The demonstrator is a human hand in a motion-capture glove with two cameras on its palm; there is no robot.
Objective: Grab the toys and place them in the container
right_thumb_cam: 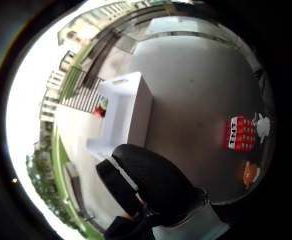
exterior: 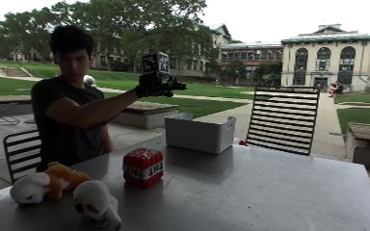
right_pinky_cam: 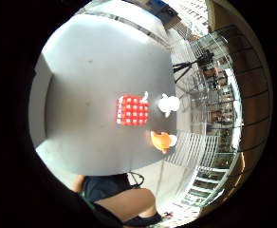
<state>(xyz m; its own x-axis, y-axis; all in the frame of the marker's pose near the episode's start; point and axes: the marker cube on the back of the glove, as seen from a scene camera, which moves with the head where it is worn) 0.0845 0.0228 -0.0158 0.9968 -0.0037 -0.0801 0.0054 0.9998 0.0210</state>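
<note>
High above the white container [exterior: 199, 133], the gloved right hand [exterior: 157, 85] hovers with its grip relaxed and empty, while the red block toy [exterior: 142, 166] and two plush toys [exterior: 70, 190] sit well short of it on the worktop [exterior: 268, 192] — a hasty reach could topple them.

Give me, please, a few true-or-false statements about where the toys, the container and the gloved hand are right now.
1. The gloved right hand is raised in the air above the table. True.
2. The red TNT block toy is inside the white container. False: it stands on the table, apart from the container.
3. The hand grips the white plush toy. False: that toy lies on the table near the orange and white plush toy; the hand holds nothing.
4. A slatted black chair stands behind the table. True.
</note>
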